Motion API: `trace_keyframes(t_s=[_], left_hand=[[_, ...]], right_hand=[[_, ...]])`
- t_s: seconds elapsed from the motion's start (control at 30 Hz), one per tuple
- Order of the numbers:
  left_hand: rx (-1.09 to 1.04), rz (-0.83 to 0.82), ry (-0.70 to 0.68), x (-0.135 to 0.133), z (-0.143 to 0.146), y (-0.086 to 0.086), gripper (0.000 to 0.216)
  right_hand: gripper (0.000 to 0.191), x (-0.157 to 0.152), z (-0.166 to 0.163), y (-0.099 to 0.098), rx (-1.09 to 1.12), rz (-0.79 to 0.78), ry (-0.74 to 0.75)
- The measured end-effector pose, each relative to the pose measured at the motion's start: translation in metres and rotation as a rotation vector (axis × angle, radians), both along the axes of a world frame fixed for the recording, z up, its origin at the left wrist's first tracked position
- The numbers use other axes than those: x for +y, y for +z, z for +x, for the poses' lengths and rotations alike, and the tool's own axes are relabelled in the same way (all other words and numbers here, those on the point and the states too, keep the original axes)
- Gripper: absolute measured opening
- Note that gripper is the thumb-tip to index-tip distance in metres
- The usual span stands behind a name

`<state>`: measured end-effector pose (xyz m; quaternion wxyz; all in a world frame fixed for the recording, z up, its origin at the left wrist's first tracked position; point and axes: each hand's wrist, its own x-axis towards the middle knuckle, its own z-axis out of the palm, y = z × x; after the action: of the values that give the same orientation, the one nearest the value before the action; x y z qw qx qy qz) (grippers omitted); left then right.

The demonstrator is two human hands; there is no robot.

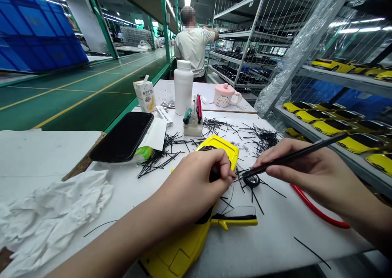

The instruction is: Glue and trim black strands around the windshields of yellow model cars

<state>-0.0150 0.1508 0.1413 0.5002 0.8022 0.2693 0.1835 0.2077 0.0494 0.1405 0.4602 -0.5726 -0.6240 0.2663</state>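
Observation:
My left hand (205,175) rests over a yellow model car (180,253), its thumb and forefinger pinched around what looks like the end of a thin black strip. Most of the car's middle is hidden under that hand. One car door (235,220) stands swung out to the right, with a clear window. In my right hand (309,167) is a pair of black tweezers (294,155), held like a pen. Their tips point left, close to my left fingertips and just above a small black wheel (251,180) on the table.
Thin black strips (263,137) lie scattered in heaps. Behind them stand a tool holder (193,128), a white bottle (183,86), a pink-lidded mug (225,96) and a drink carton (145,96). A phone (122,137) and white cloth (61,212) lie left. Yellow cars (333,122) fill the right rack. A person (192,45) stands ahead.

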Motion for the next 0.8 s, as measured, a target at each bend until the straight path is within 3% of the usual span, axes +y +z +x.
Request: trace_keyframes(t_s=[0.8], left_hand=[[0.015,-0.022,-0.001,-0.0020,-0.0011,0.0027,0.029]], right_hand=[[0.006,-0.0004,-0.0055,-0.0001,-0.006,0.045,-0.049]])
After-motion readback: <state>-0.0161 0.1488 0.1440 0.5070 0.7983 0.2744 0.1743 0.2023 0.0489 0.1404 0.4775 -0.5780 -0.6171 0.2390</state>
